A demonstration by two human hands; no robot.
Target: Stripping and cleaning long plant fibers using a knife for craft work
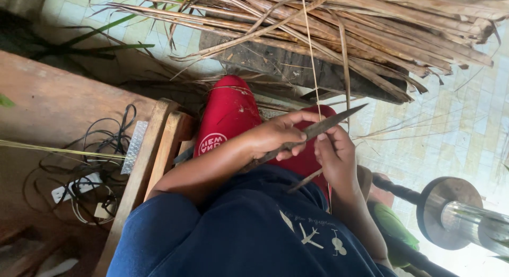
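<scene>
Gripping a long dark knife (313, 131) above the red cushion (229, 113), the left hand (278, 136) closes round its handle; the right hand (335, 155) pinches a thin dry strip (312, 54) against the blade.

Dark narrow blade (323, 126), tip up-right, thin dry leaf strip (313, 59) crossing it

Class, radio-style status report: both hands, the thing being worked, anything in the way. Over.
Left hand gripping knife. Right hand pinching thin leaf strip against the blade. Dried leaf bundle piled ahead; red cushion under the hands. Nothing blocking.
</scene>
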